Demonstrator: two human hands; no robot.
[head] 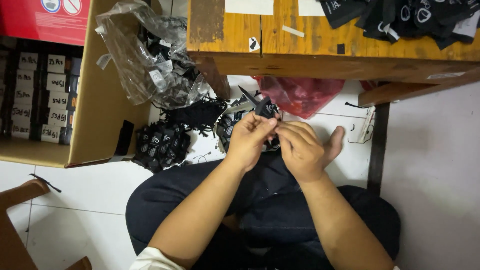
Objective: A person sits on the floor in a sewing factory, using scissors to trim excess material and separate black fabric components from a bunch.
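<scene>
I sit cross-legged on the white tiled floor [95, 200] with both hands raised over my lap. My left hand [248, 140] is curled nearly closed, its thumb and fingertips pinching a small black fabric tag [265, 107] that sticks up just above my knuckles. My right hand [302, 150] sits right against the left one, fingers bent inward and touching the same tag from the other side, while the thumb stands out free to the right.

Just beyond my hands, on the floor, lies a red plastic bag [300, 95]. To the left of my left hand there is a heap of black tags [162, 142], and further out from it a crumpled clear plastic bag [150, 55] with more tags inside. Far to the left of that stands an open cardboard box [100, 100] packed with bundles carrying white slips. Beyond my hands is the edge of a worn wooden table [300, 45], and on its far right corner rests another pile of black tags [405, 17].
</scene>
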